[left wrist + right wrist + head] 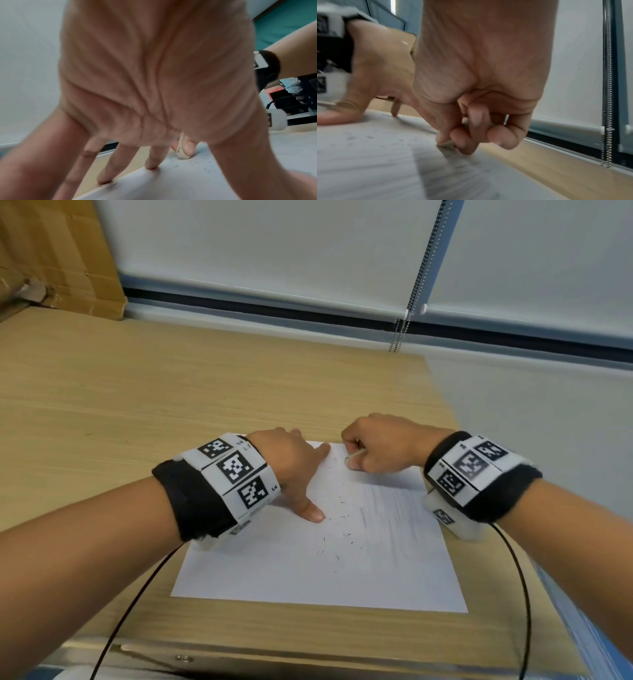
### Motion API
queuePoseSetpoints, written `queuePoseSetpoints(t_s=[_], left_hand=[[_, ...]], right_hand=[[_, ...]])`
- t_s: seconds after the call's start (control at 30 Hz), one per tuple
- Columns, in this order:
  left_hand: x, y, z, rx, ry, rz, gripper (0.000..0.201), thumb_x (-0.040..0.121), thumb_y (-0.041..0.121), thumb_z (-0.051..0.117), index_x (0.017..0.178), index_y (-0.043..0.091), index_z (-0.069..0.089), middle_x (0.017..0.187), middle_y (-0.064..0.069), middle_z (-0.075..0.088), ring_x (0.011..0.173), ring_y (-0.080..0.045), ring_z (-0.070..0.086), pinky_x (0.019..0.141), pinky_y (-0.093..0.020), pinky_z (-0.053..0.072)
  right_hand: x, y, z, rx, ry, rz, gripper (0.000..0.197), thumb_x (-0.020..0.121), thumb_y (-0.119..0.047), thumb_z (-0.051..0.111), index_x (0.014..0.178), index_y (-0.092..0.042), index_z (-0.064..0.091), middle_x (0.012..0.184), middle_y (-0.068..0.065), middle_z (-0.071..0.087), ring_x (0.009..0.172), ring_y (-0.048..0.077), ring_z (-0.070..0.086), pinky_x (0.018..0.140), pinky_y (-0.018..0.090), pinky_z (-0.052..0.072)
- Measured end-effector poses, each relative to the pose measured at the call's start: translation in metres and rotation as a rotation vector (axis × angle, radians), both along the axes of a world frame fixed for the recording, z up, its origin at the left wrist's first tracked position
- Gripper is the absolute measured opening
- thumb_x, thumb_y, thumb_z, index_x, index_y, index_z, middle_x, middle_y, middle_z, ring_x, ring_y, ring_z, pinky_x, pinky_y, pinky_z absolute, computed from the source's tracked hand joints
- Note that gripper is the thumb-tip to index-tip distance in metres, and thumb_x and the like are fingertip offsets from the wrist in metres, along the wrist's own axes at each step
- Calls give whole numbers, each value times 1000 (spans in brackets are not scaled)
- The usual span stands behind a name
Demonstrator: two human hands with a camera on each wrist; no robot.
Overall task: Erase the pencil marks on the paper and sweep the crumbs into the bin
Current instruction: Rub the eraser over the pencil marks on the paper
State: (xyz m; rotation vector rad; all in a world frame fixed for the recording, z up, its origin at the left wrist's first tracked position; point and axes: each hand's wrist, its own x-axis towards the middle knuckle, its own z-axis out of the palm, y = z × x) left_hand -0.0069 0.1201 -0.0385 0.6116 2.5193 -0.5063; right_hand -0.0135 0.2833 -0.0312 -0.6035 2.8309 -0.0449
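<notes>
A white sheet of paper [308, 570] lies on the wooden desk [137, 392], with faint grey pencil strokes [387, 508] on its right half and dark eraser crumbs [337, 537] scattered mid-sheet. My left hand [294, 470] presses the paper's upper left area with straight, spread fingers [152, 159]. My right hand [376, 446] is curled at the sheet's top edge, pinching a small pale eraser [354, 455] whose tip touches the paper [368, 155]. The eraser [182, 152] shows between thumb and finger, and again as a thin eraser edge [446, 143].
A cardboard box [58, 258] stands at the desk's far left. A window blind with a bead chain [416, 285] runs along the back. The desk's right edge [445, 392] drops off beside the paper. Cables [137, 601] trail from both wristbands.
</notes>
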Motion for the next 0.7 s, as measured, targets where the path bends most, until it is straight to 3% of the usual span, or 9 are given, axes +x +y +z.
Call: queuePoseSetpoints(t_s=[0.13,0.23,0.47,0.6,0.7], left_hand=[[0,-2,-2,37,13,-19,122,67,78,64,154,30,-6,159,-14,13,140,-40,24,101,-54,41],[0,-2,-2,38,17,-26,122,67,77,64,154,29,-7,160,-15,10,141,-40,23,101,-52,41],[1,1,1,5,0,-16,123,69,77,62,153,31,-14,162,-14,2,142,-40,21,101,-52,40],[1,-1,1,24,-3,-19,123,69,77,63,154,31,-13,162,-14,1,143,-40,18,104,-53,38],[0,-2,2,20,-8,-25,123,68,78,62,153,32,-13,162,-13,1,142,-40,19,102,-54,39]], right_hand=[[40,-3,3,16,-97,108,23,82,-18,56,64,-20,43,58,-7,44,55,12,40,51,27,31],[69,-8,4,119,-208,208,20,84,-21,58,69,-18,45,57,-6,42,53,11,36,50,27,28],[24,-11,9,93,-13,58,23,87,-25,57,67,-23,45,62,-8,48,58,9,41,50,27,30],[67,-9,5,90,-53,117,26,86,-23,54,66,-22,38,62,-7,43,59,12,41,50,28,28],[103,0,4,51,-74,87,18,89,-32,57,78,-21,47,64,-7,48,62,14,46,56,30,36]])
